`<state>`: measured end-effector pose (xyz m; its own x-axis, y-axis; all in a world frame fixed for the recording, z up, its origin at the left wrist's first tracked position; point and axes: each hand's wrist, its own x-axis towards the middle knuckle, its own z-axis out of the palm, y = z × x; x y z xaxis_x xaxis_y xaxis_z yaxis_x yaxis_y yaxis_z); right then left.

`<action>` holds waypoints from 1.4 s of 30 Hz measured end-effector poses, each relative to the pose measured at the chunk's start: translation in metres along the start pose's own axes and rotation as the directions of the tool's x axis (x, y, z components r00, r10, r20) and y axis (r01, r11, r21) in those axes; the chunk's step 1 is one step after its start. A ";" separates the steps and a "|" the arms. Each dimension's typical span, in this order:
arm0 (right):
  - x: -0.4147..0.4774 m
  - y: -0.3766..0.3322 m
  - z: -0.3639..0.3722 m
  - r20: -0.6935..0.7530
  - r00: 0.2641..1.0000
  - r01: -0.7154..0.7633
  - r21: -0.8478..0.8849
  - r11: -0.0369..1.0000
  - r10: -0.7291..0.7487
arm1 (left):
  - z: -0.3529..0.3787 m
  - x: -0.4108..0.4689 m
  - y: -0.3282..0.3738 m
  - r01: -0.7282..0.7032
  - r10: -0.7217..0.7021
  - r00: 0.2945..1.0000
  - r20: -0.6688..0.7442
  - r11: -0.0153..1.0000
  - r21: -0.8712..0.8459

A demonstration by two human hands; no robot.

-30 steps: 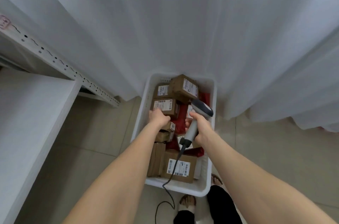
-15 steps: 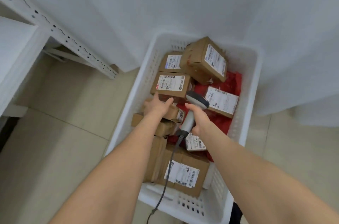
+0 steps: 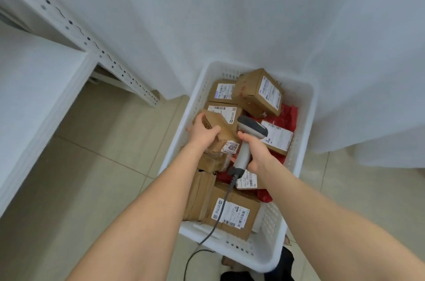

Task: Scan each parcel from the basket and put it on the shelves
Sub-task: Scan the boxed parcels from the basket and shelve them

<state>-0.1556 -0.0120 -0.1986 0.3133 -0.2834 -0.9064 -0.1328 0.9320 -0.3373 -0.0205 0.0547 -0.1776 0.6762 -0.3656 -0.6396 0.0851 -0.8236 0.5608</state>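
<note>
A white curtain (image 3: 230, 16) hangs behind everything, the white shelves (image 3: 34, 87) stand to your left, and the white basket (image 3: 307, 119) sits on the tiled floor (image 3: 92, 165) before you, crowded with brown cardboard parcels (image 3: 246, 208) and red bags (image 3: 289, 112). Your left hand (image 3: 202, 134) has its fingers curled round a small brown parcel (image 3: 222, 125), which is tilted atop the others near the basket's left wall. Just beside it, your right hand (image 3: 258, 154) is wrapped tight round the handle of the grey scanner (image 3: 249, 126), its cable (image 3: 216, 223) trailing down toward you.

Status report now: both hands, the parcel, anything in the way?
Left hand grips small brown parcel in the basket. Right hand holds scanner beside it. Nothing seen blocking the lift.
</note>
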 end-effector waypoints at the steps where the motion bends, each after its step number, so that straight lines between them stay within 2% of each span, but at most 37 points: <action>1: -0.018 -0.006 0.004 0.001 1.000 0.009 -0.007 1.000 -0.009 | -0.012 -0.014 0.011 -0.016 0.016 1.000 0.006 0.998 -0.053; 3: -0.056 -0.017 0.013 0.001 1.000 0.029 -0.013 0.999 -0.029 | -0.036 -0.042 0.034 -0.022 0.025 1.000 0.019 0.989 -0.143; 8: -0.156 -0.044 0.034 0.010 0.997 0.080 0.014 0.997 -0.080 | -0.090 -0.120 0.087 0.082 -0.035 0.990 0.136 0.929 -0.362; 11: -0.213 -0.055 0.043 -0.005 0.990 0.141 0.027 0.990 -0.141 | -0.116 -0.167 0.111 0.102 -0.024 0.979 0.202 0.917 -0.385; 17: -0.327 -0.081 0.053 -0.040 0.975 0.223 0.144 0.964 -0.219 | -0.170 -0.249 0.164 -0.221 0.242 0.969 0.049 0.939 -0.264; 23: -0.426 -0.103 0.045 0.101 0.968 0.187 0.321 0.928 -0.230 | -0.212 -0.326 0.194 -0.478 0.499 0.862 0.091 0.860 -0.180; 28: -0.490 -0.103 0.028 0.208 0.945 0.202 0.234 0.951 -0.252 | -0.231 -0.393 0.203 -0.645 0.643 0.761 0.087 0.764 0.003; 31: -0.521 -0.093 0.011 0.253 0.928 0.235 0.165 0.958 -0.272 | -0.236 -0.433 0.200 -0.732 0.731 0.680 0.047 0.674 0.101; 33: -0.540 -0.081 -0.001 0.283 0.918 0.258 0.109 0.960 -0.279 | -0.235 -0.456 0.195 -0.765 0.778 0.629 0.008 0.616 0.188; 35: -0.558 -0.066 -0.009 0.301 0.906 0.281 0.095 0.955 -0.296 | -0.234 -0.480 0.189 -0.763 0.789 0.612 -0.051 0.606 0.224; 37: -0.575 -0.053 -0.013 0.281 0.897 0.324 0.109 0.940 -0.342 | -0.231 -0.505 0.181 -0.749 0.764 0.633 -0.125 0.645 0.152; 39: -0.589 -0.041 -0.014 0.251 0.880 0.388 0.106 0.915 -0.402 | -0.228 -0.526 0.173 -0.696 0.681 0.714 -0.162 0.715 -0.059; 41: -0.601 -0.031 -0.016 0.222 0.861 0.448 0.093 0.889 -0.457 | -0.225 -0.544 0.165 -0.542 0.545 0.835 -0.082 0.785 -0.300; 42: -0.606 -0.027 -0.017 0.211 0.850 0.475 0.088 0.876 -0.482 | -0.225 -0.552 0.162 -0.470 0.495 0.869 -0.019 0.813 -0.345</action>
<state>-0.3579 0.1311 0.3558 0.5287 -0.6429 -0.5542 0.1151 0.7012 -0.7036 -0.2153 0.2202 0.3843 0.6434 -0.7169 -0.2687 0.0038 -0.3479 0.9375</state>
